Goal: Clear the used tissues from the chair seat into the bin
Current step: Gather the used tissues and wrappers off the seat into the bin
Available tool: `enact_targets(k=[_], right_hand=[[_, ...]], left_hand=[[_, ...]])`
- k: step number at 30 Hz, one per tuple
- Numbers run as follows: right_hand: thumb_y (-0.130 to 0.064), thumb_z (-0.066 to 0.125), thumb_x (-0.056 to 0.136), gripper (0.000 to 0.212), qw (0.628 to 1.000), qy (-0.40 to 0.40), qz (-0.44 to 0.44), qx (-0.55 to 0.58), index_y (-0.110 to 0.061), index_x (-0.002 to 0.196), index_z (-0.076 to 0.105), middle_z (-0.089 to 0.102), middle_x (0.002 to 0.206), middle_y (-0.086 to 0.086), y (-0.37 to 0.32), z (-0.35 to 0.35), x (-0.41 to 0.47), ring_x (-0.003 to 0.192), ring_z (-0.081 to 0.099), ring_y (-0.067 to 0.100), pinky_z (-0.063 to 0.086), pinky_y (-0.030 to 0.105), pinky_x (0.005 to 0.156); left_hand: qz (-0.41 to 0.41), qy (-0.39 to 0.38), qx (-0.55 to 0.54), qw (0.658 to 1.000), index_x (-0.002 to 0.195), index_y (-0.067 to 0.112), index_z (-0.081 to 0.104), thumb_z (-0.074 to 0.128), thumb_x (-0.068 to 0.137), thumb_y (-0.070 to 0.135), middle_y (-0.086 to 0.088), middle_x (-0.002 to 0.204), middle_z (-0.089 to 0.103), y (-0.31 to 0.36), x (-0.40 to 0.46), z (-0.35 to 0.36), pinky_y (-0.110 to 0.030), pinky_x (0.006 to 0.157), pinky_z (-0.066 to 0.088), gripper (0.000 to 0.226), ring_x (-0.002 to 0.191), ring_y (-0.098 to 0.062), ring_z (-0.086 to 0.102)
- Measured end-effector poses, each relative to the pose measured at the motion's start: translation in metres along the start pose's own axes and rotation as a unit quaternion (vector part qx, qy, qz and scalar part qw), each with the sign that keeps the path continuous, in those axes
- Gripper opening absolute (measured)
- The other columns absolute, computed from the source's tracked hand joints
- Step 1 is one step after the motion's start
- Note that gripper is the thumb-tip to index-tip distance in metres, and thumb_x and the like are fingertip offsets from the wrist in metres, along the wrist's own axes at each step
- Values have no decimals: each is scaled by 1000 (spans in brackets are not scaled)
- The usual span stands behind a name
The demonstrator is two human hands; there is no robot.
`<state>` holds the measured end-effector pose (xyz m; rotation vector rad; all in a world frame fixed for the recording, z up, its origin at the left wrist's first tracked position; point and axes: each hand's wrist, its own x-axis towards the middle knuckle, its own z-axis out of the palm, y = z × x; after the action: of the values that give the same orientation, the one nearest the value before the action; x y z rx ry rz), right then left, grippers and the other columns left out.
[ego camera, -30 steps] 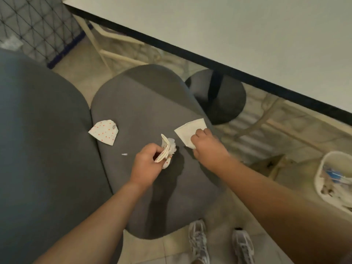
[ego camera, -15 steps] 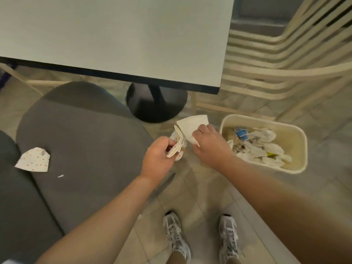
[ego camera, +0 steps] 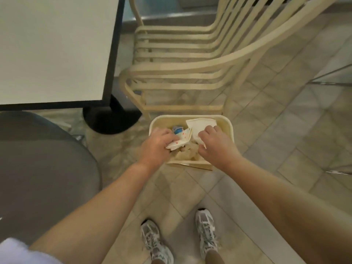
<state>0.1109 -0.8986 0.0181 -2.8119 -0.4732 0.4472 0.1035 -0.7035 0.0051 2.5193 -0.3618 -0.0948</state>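
Both my hands hover over the cream bin (ego camera: 227, 123) on the tiled floor. My left hand (ego camera: 156, 145) grips a crumpled, red-dotted tissue (ego camera: 180, 141) above the bin's left half. My right hand (ego camera: 214, 142) pinches a plain white folded tissue (ego camera: 201, 124) above the bin's right half. Inside the bin lie several crumpled tissues and a blue scrap (ego camera: 178, 130). The grey chair seat (ego camera: 43, 164) fills the left side; the part of it in view holds no tissue.
A white table (ego camera: 53, 46) with a black edge and a black round base (ego camera: 110, 119) stands at the upper left. A cream slatted chair (ego camera: 190, 60) stands right behind the bin. My two sneakers (ego camera: 156, 242) are on the tiles below.
My view swung right from the chair seat to the bin. Both hands carried their tissues off the seat and now hold them over the bin. The dotted tissue left on the seat is out of view.
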Motion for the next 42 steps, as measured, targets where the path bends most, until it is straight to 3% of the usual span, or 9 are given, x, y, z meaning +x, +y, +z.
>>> enact_targets(k=[7, 10, 13, 16, 22, 27, 33, 37, 42], right_hand=[[-18, 44, 91, 28, 992, -114, -3, -48, -13, 116, 55, 52, 117, 8, 23, 28, 23, 111, 45, 29, 44, 39, 87], [-19, 47, 93, 21, 991, -121, -7, -60, -11, 110, 56, 53, 114, 10, 19, 37, 35, 111, 45, 30, 40, 41, 90], [-23, 50, 94, 23, 988, -145, 7, -52, -10, 112, 56, 52, 118, 12, 19, 39, 44, 116, 43, 31, 38, 41, 93], [-27, 48, 94, 29, 985, -163, 7, -56, -10, 117, 53, 51, 124, 13, 18, 34, 46, 121, 41, 32, 39, 42, 95], [-29, 40, 96, 33, 991, -115, -8, -69, -11, 121, 51, 52, 124, 12, 3, 0, 43, 117, 45, 30, 42, 40, 88], [-23, 37, 96, 31, 993, -56, -78, -63, -13, 121, 52, 55, 120, 10, -39, -28, 46, 115, 47, 28, 43, 40, 90], [-20, 40, 93, 26, 981, -24, -184, -64, -10, 112, 55, 58, 117, 11, -127, -24, 61, 113, 48, 29, 43, 38, 88], [-22, 39, 94, 26, 970, -38, -236, -47, -10, 109, 56, 57, 115, 10, -196, -9, 75, 111, 49, 28, 43, 38, 87], [-24, 38, 96, 27, 962, -84, -257, -30, -12, 111, 55, 56, 120, 9, -288, 19, 101, 120, 44, 26, 43, 36, 91]], left_hand=[[97, -201, 219, 950, 82, 10, 72, 73, 65, 2, -6, 87, 69, -21, 36, 44, -38, 72, 50, 19, 89, -31, 57], [79, -254, 272, 925, 98, 10, 68, 63, 79, 7, -4, 107, 64, -30, 45, 56, -38, 90, 45, 20, 114, -27, 48], [53, -290, 277, 914, 107, 8, 64, 55, 85, 7, -7, 119, 58, -29, 50, 68, -36, 99, 40, 24, 124, -26, 40], [13, -305, 233, 923, 103, 5, 64, 52, 84, 4, -12, 111, 58, -23, 50, 67, -37, 91, 44, 23, 110, -30, 50], [-106, -279, 54, 953, 129, 20, 52, 63, 75, 18, -5, 134, 50, -13, 36, 19, -31, 106, 36, 55, 124, -23, 45], [-92, -119, 2, 989, 118, 13, 60, 57, 80, 5, -5, 118, 57, -5, 16, -35, -11, 87, 25, 38, 115, -17, 45], [-107, 34, 15, 994, 95, 13, 67, 56, 85, 19, -1, 94, 62, -57, -47, -87, -29, 89, 42, 16, 93, -17, 54], [-162, 26, 37, 986, 91, 5, 69, 42, 77, 31, -12, 89, 64, -110, -99, -114, -22, 84, 33, 40, 88, -28, 58], [-262, 41, 29, 964, 91, 10, 69, 43, 79, 32, -10, 89, 65, -194, -164, -144, -30, 86, 36, 36, 88, -31, 60]])
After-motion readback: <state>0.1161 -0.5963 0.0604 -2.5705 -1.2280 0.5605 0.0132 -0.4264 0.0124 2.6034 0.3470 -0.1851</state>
